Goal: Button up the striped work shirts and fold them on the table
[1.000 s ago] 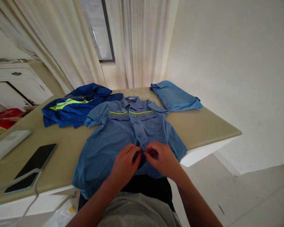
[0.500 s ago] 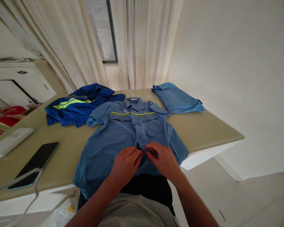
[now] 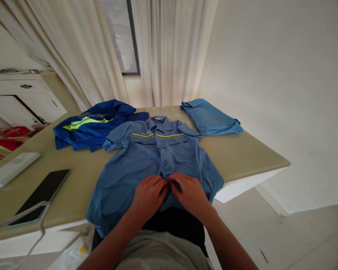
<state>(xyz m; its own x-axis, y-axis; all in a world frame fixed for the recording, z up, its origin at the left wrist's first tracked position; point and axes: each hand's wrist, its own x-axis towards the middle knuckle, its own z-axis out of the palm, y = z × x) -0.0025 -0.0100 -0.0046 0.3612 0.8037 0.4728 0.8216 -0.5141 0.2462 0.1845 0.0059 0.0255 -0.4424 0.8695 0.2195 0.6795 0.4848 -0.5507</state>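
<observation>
While both your hands work at the lower front of the blue-grey shirt (image 3: 141, 172), the main exposure lies at the pinch itself. Your left hand (image 3: 150, 194) and your right hand (image 3: 192, 193) nearly meet there, thumbs and fingers drawn narrow on the cloth of the front edges. Whether a button sits within that grip cannot be told; your fingers cover it. The shirt lies face up on the table (image 3: 250, 159), collar away from you, its hem at the near edge and its lower left corner hanging past it.

Findings on risk, as judged: should one edge slip from your fingertips, the two fronts could part or meet at uneven heights, since the small fold offers little to hold. Pulling toward your body could drag the shirt farther over the edge, the overhanging corner adding weight. The visible button (image 3: 165, 162) above your hands would then shift out of line.

Secondary: the shirt's sleeve lies against the dark blue garment (image 3: 84, 133), so a hard tug could disturb it. On your left, a cable (image 3: 43, 221) crosses the phone (image 3: 49, 183); a wide swing of your elbow could snag it.
</observation>
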